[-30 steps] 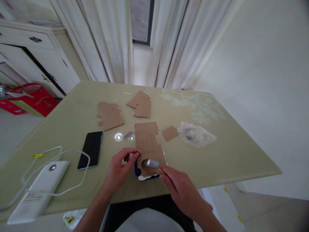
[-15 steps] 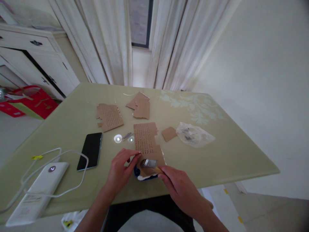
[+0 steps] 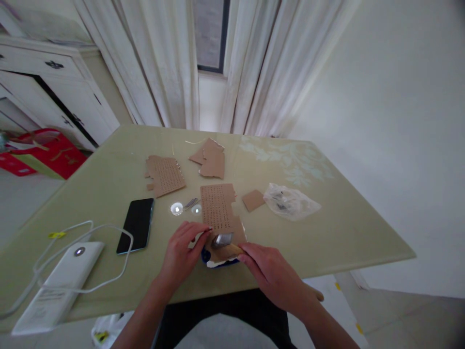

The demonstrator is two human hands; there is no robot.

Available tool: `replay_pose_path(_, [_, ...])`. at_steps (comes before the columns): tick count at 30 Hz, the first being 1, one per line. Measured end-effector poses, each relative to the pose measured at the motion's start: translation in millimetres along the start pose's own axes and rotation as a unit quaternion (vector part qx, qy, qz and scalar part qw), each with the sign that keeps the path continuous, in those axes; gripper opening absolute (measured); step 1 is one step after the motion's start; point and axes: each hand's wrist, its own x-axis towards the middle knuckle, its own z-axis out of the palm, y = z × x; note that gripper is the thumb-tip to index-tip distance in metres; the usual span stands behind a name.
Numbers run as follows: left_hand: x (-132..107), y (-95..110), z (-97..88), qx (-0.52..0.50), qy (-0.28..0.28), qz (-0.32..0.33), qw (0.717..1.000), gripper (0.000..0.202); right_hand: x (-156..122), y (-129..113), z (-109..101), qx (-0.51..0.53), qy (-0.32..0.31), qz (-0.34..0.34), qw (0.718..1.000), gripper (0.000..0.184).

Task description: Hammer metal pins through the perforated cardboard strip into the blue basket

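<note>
In front of me lies a brown cardboard piece [image 3: 218,208] punched with rows of small holes, its near end resting over a blue object [image 3: 206,256] that is mostly hidden. My right hand [image 3: 272,271] grips the wooden handle of a hammer [image 3: 222,240], whose metal head is over the near part of the cardboard. Thumb and forefinger of my left hand [image 3: 183,247] are pinched together at the cardboard's left edge, beside the hammer head. Whatever is between those fingertips is too small to make out. Thin metal sticks [image 3: 191,203] lie beyond that hand.
Two small clear discs, one a round dish [image 3: 177,209], flank the sticks. A second punched cardboard [image 3: 165,175], torn scraps [image 3: 212,162], a small square [image 3: 253,199] and a plastic bag [image 3: 290,201] lie farther out. At left are a phone [image 3: 136,225] and a cabled power bank [image 3: 60,286].
The hammer head has tilted and shifted slightly toward my left fingers. My left hand keeps its pinch in nearly the same spot. The whole view has shifted a little.
</note>
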Motion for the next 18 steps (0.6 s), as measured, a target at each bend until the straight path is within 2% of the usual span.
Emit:
replay_pose_path(4, [0,0,0.6,0.007,0.006,0.010,1.000,0.009,7,-11,-28,-0.009,0.027,-0.044,0.999,0.037])
replay_pose_path(8, [0,0,2.2,0.008,0.015,0.009,1.000,0.008,19,-24,-52,-0.073,0.061,-0.089,0.992,0.040])
replay_pose_path(10, [-1,0,3.0,0.006,0.017,0.006,1.000,0.008,24,-28,-55,-0.089,0.057,-0.100,0.989,0.040])
replay_pose_path(15, [-1,-1,3.8,0.012,0.019,-0.004,1.000,0.014,31,-29,-47,-0.133,0.011,-0.100,0.986,0.038])
replay_pose_path(18, [-2,-2,4.3,0.006,0.019,-0.010,1.000,0.012,31,-30,-47,-0.128,0.016,-0.101,0.987,0.038])
